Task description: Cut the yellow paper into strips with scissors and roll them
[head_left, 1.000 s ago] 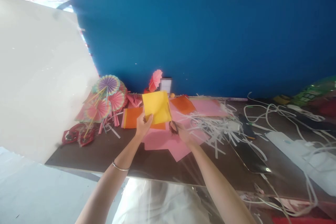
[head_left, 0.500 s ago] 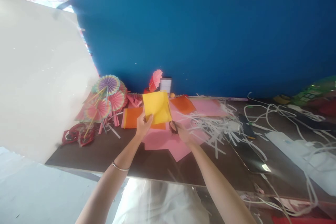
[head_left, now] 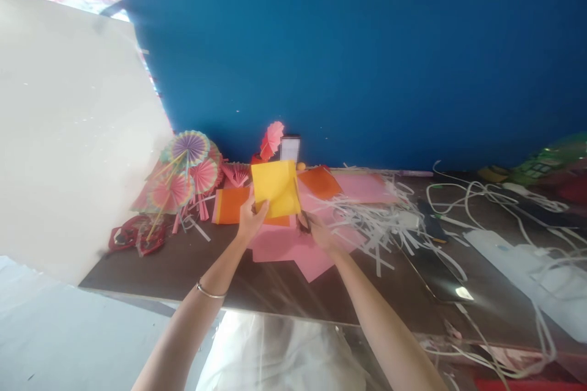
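Note:
My left hand (head_left: 252, 218) pinches the lower left corner of a yellow sheet of paper (head_left: 275, 188), thumb on its face. The sheet is held up above the table. At its lower right edge my right hand (head_left: 318, 229) is closed around dark-handled scissors (head_left: 304, 221); the blades sit along the sheet's right edge and are hard to make out. Beneath the hands lie pink sheets (head_left: 275, 245) and orange sheets (head_left: 233, 205), partly covered by the yellow one.
Folded paper fans (head_left: 187, 149) stand at the left beside a red packet (head_left: 137, 235). White paper strips (head_left: 373, 220) are heaped to the right. Beyond them are a dark phone (head_left: 435, 272), tangled white cables (head_left: 486, 195) and a white power strip (head_left: 527, 275). A blue wall (head_left: 348, 61) rises behind the table.
The yellow sheet has shifted very slightly right and down. Both hands keep their hold and have barely moved.

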